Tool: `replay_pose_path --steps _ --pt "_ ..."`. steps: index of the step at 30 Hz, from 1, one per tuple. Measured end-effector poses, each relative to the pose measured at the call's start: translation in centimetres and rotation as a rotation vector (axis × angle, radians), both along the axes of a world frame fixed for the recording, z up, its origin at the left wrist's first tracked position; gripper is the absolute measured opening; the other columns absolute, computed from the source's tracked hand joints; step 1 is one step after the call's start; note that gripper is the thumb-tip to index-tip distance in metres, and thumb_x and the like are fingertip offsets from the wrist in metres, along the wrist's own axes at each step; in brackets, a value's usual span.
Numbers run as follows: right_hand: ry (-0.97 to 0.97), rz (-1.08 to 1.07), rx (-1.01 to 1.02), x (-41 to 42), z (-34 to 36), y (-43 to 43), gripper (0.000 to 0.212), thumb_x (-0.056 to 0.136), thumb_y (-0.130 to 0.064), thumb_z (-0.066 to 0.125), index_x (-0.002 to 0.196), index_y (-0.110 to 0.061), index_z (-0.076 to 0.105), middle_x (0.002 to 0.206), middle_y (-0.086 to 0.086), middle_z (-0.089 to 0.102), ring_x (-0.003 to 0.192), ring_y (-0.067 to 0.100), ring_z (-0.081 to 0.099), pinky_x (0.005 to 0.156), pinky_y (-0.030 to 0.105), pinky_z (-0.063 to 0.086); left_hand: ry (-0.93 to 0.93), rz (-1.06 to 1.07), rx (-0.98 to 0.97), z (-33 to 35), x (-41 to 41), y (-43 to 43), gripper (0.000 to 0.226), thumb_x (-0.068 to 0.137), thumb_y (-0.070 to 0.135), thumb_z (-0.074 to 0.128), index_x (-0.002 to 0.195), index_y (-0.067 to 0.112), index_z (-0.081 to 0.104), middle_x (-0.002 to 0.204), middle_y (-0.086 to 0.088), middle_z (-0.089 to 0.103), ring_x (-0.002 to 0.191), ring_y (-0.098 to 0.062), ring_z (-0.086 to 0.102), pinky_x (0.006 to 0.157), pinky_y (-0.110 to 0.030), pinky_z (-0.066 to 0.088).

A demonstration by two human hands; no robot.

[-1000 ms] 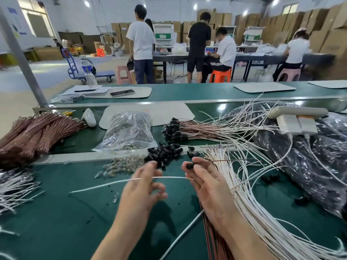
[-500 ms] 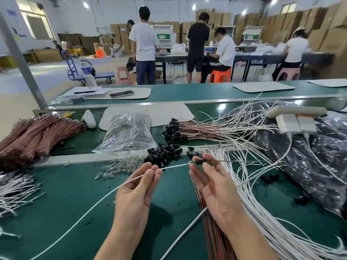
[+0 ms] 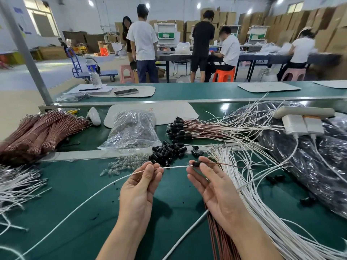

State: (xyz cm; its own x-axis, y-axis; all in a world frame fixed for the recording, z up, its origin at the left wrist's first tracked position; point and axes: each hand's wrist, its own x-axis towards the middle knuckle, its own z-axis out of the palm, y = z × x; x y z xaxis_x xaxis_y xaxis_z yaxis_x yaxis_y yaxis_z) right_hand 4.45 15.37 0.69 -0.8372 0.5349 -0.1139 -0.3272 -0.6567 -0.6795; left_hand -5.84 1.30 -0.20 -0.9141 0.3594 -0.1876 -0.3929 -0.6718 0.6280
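Up comes the white wire (image 3: 174, 167), pinched in the left hand (image 3: 139, 186), tip meeting the black cap (image 3: 196, 164) the right hand (image 3: 216, 188) pinches, so feed it straight!

This is a factory assembly hall. A long green workbench (image 3: 56, 212) is heaped with brown wire bundles (image 3: 43, 132), loose white wires (image 3: 262, 203), a pile of black caps (image 3: 167, 151) and a clear bag of small parts (image 3: 133, 130). Behind it, workers (image 3: 143, 44) stand or sit on plastic stools (image 3: 224, 75) at another long table (image 3: 262, 58). Stacked cardboard boxes (image 3: 328, 34) line the wall, and a blue trolley (image 3: 93, 72) stands on the open floor.
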Motion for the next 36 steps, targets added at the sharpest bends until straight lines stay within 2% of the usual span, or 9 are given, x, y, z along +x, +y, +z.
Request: replay_pose_path --steps 26,36 --pt "-0.059 -0.047 0.084 -0.42 -0.75 0.00 0.034 0.077 -0.009 0.068 0.112 -0.005 0.068 0.101 0.018 0.076 0.089 0.024 0.075 0.072 0.026 0.061 -0.020 -0.042 -0.006 0.20 0.05 0.00 0.021 0.075 0.008 0.068 0.094 0.000 0.069 0.085 -0.015 0.076 0.071 -0.018 0.075 0.060 -0.020 0.059" --pt "-0.057 0.006 0.108 -0.38 -0.61 -0.16 0.037 0.079 -0.010 0.069 0.115 -0.005 0.069 0.111 0.019 0.074 0.094 0.025 0.075 0.076 0.027 0.061 -0.025 -0.051 -0.028 0.13 0.05 -0.06 0.023 0.075 0.011 0.069 0.095 0.000 0.068 0.082 -0.011 0.076 0.068 -0.015 0.074 0.060 -0.019 0.059"
